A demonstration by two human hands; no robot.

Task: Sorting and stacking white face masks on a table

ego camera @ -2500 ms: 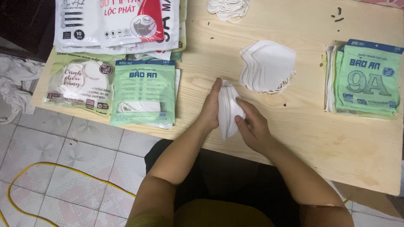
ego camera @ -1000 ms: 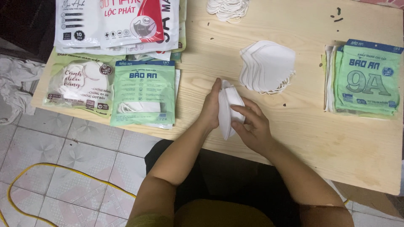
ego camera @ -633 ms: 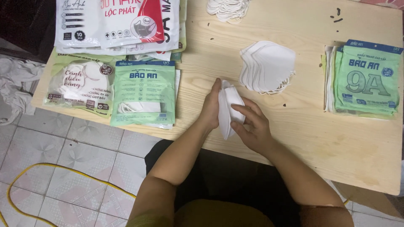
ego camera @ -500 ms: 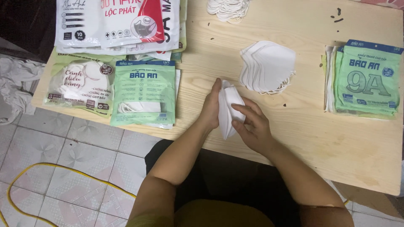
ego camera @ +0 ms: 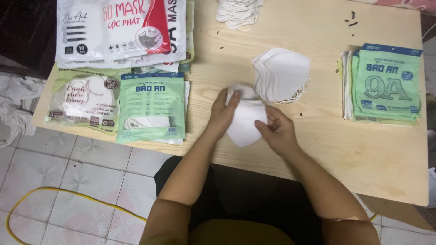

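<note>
My left hand (ego camera: pixel 223 115) and my right hand (ego camera: pixel 278 130) together hold a small stack of folded white face masks (ego camera: pixel 245 122) upright on the wooden table (ego camera: pixel 318 149), near its front edge. The left hand presses the stack's left side, and the right hand's fingers grip its right side. Just behind them lies a fanned pile of white masks (ego camera: pixel 282 74).
Green mask packets (ego camera: pixel 152 108) and a pale green pack (ego camera: pixel 86 104) lie at the left, under white mask bags (ego camera: pixel 120 29). A stack of empty green packets (ego camera: pixel 385 84) sits at the right. More white masks (ego camera: pixel 237 10) lie at the far edge. A yellow cable (ego camera: pixel 68 195) crosses the tiled floor.
The stack of masks has turned a little between my hands, showing more of its flat face. Both hands stay in the same spot.
</note>
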